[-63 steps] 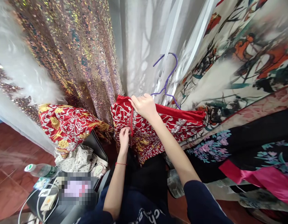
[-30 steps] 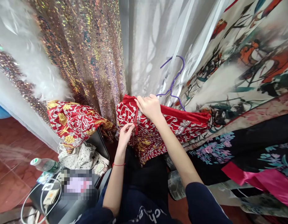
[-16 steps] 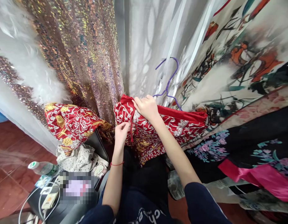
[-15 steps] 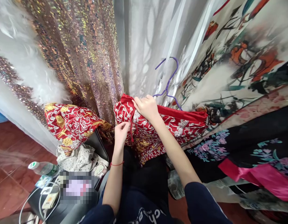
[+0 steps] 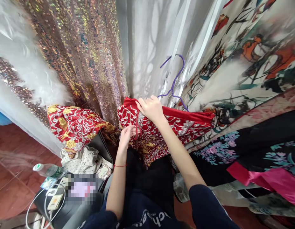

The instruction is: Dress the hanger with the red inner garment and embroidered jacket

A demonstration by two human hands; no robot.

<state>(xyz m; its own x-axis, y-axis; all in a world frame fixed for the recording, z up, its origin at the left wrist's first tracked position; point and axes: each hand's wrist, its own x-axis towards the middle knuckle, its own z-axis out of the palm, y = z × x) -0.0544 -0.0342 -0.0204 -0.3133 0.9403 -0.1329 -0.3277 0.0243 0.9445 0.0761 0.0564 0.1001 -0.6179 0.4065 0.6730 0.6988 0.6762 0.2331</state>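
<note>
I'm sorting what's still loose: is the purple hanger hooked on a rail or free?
Cannot tell. The purple hanger stands upright above the red embroidered garment, but its hook ends against white fabric with no rail visible.

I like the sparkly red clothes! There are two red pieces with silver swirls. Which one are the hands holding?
The red embroidered garment in the middle: the right hand grips its top edge, the left hand pinches lower. The other red piece, further left, goes untouched.

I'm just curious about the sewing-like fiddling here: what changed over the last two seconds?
The left hand slid up along the red embroidered garment, from lower on its red zipper line to nearer the right hand, fingers pinched there. The right hand kept gripping the garment's top edge, and the purple hanger stayed put.
</note>
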